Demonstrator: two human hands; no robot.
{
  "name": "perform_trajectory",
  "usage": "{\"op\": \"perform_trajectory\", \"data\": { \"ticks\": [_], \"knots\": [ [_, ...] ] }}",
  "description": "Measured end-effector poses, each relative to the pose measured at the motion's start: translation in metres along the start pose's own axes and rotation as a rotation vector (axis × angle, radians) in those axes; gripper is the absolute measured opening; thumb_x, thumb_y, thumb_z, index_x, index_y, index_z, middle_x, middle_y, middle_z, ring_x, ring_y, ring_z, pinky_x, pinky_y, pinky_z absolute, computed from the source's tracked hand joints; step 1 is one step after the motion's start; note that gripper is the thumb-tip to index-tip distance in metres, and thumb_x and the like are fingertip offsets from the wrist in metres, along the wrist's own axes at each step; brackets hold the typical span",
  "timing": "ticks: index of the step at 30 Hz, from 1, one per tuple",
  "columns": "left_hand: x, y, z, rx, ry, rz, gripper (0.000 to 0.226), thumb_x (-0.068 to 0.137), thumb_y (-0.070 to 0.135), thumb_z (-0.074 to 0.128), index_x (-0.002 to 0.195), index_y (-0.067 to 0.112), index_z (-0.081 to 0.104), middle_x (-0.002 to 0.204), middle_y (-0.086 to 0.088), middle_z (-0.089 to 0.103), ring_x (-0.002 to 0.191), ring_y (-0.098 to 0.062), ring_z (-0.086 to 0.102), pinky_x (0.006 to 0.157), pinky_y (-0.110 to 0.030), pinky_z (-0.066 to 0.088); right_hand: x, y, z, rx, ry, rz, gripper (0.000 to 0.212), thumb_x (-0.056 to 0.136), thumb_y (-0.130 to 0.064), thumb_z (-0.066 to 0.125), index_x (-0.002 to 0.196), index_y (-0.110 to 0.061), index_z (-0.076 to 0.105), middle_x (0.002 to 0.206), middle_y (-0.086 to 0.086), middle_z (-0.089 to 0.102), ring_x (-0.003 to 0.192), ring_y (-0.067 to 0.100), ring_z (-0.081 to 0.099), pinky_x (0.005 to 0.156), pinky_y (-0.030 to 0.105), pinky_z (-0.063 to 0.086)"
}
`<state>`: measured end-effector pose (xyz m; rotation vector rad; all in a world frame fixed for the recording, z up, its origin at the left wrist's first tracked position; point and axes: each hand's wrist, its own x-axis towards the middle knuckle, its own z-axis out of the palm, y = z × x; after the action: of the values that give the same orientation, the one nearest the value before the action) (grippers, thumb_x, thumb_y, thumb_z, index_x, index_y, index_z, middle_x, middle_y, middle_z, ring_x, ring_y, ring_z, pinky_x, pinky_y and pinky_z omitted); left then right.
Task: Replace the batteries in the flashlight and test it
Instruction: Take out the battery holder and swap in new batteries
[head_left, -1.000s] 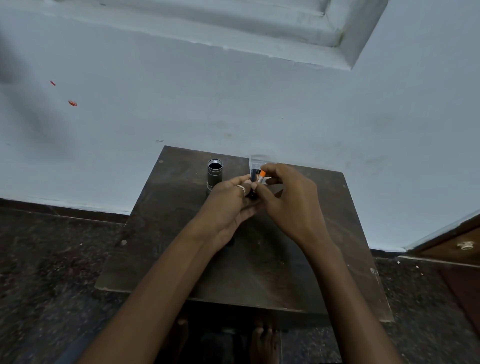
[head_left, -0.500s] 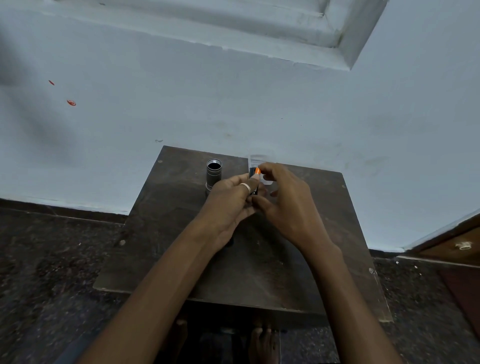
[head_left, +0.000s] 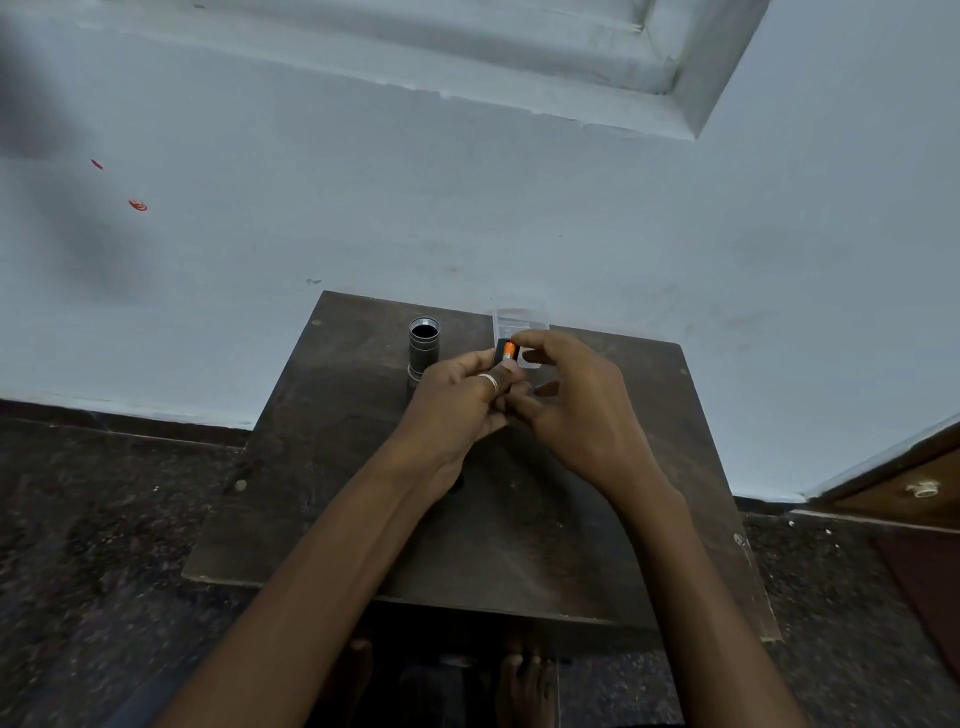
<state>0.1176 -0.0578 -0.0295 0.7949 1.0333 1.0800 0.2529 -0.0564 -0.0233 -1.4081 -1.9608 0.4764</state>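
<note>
From the head view, both hands meet over the far half of a dark wooden table (head_left: 519, 525). The left hand (head_left: 457, 405) is curled, its fingertips closed round the lower, black part of a small battery (head_left: 507, 350). A silver ring (head_left: 489, 383) sits on one of its fingers. The right hand (head_left: 582, 410) comes in from the other side with its fingers bent. Its forefinger arches over and touches the battery's orange end, and its thumb is tucked lower, against the left hand's fingertips. The battery thus stands pinched between the two hands, above the table and not resting on it. Whether a dark holder is also in the left hand's grip I cannot tell — that spot is too small and shaded.

Just beyond the left hand's knuckles, slightly to its left, the flashlight tube (head_left: 424, 347) stands upright on the table. It is grey, its open dark mouth faces up, and its foot is partly hidden behind that hand. Just past the right hand's forefinger lies a clear plastic case (head_left: 522, 319), near the table's far edge.

Behind the table rises a pale blue wall (head_left: 467, 208) with two small red marks (head_left: 137, 205), well to the left of the hands. Dark speckled floor (head_left: 104, 519) surrounds the table, and bare feet (head_left: 524, 686) show under its near edge — below the forearms.
</note>
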Motion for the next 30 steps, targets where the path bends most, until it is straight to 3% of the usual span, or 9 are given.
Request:
{"op": "perform_trajectory", "data": {
  "ticks": [3, 6, 8, 15, 19, 23, 27, 30],
  "knots": [
    [0.0, 0.0, 0.0, -0.022, -0.008, 0.003, 0.016, 0.096, 0.01, 0.06, 0.109, 0.011, 0.07, 0.094, -0.003, 0.074, 0.093, -0.014, 0.069, 0.084, -0.029, 0.058, 0.002, 0.004, -0.007, 0.188, -0.024, 0.175, 0.047, 0.086, -0.01, 0.071, 0.131, -0.019, 0.061, 0.124, -0.006, 0.068, 0.109, 0.007, 0.067, 0.092, 0.03, 0.056],
    [-0.002, -0.001, 0.0, 0.018, 0.003, 0.013, 0.025, 0.093, 0.009, 0.064, 0.118, 0.013, 0.068, 0.11, -0.006, 0.074, 0.104, -0.015, 0.07, 0.088, -0.031, 0.058, 0.003, 0.008, -0.01, 0.329, 0.07, 0.295, 0.029, 0.086, -0.021, 0.064, 0.115, -0.021, 0.07, 0.105, -0.004, 0.076, 0.098, 0.011, 0.073, 0.091, 0.043, 0.059],
    [-0.005, 0.0, 0.0, 0.061, -0.006, 0.042, 0.025, 0.092, 0.007, 0.065, 0.115, 0.017, 0.069, 0.109, -0.003, 0.075, 0.104, -0.012, 0.07, 0.089, -0.032, 0.057, 0.003, 0.006, -0.01, 0.364, 0.09, 0.337, 0.017, 0.09, -0.028, 0.066, 0.104, -0.022, 0.074, 0.092, -0.003, 0.078, 0.09, 0.013, 0.075, 0.087, 0.047, 0.06],
    [-0.011, 0.0, 0.001, 0.264, 0.031, 0.245, 0.032, 0.086, 0.001, 0.067, 0.095, 0.031, 0.073, 0.092, 0.006, 0.077, 0.094, -0.007, 0.072, 0.084, -0.027, 0.058, 0.002, -0.007, -0.003, 0.312, 0.144, 0.369, 0.02, 0.085, -0.03, 0.079, 0.1, -0.018, 0.073, 0.082, -0.002, 0.077, 0.073, 0.011, 0.074, 0.069, 0.029, 0.06],
    [-0.009, -0.001, 0.0, 0.618, 0.171, 0.427, 0.033, 0.081, 0.014, 0.077, 0.113, 0.021, 0.072, 0.105, 0.008, 0.074, 0.089, 0.002, 0.069, 0.08, -0.014, 0.052, 0.005, -0.006, -0.004, 0.425, 0.197, 0.438, 0.022, 0.084, -0.024, 0.079, 0.103, -0.015, 0.071, 0.086, 0.0, 0.078, 0.08, 0.013, 0.075, 0.072, 0.031, 0.059],
    [-0.019, -0.001, -0.005, 0.951, 0.368, 0.715, 0.034, 0.083, 0.024, 0.073, 0.115, 0.023, 0.066, 0.109, 0.007, 0.064, 0.082, -0.009, 0.064, 0.072, -0.037, 0.056, 0.007, -0.007, -0.011, 0.675, 0.282, 0.517, 0.026, 0.087, -0.019, 0.077, 0.108, -0.008, 0.066, 0.087, 0.008, 0.076, 0.083, 0.019, 0.076, 0.083, 0.037, 0.061],
    [-0.026, 0.008, -0.012, 1.062, 0.612, 0.864, 0.043, 0.085, 0.026, 0.071, 0.124, 0.015, 0.058, 0.116, -0.006, 0.054, 0.102, -0.026, 0.054, 0.074, -0.037, 0.051, 0.007, -0.011, -0.013, 0.961, 0.285, 0.587, 0.034, 0.091, -0.012, 0.073, 0.116, 0.008, 0.062, 0.097, 0.014, 0.075, 0.091, 0.021, 0.075, 0.085, 0.028, 0.061],
    [-0.02, 0.01, -0.02, 1.082, 0.679, 0.702, 0.065, 0.081, 0.034, 0.075, 0.134, 0.01, 0.047, 0.128, -0.011, 0.047, 0.116, -0.027, 0.044, 0.091, -0.039, 0.045, 0.007, -0.017, -0.013, 1.091, 0.258, 0.607, 0.023, 0.093, -0.009, 0.069, 0.107, 0.008, 0.064, 0.099, 0.015, 0.075, 0.097, 0.021, 0.075, 0.082, 0.021, 0.059]
  ]
}}
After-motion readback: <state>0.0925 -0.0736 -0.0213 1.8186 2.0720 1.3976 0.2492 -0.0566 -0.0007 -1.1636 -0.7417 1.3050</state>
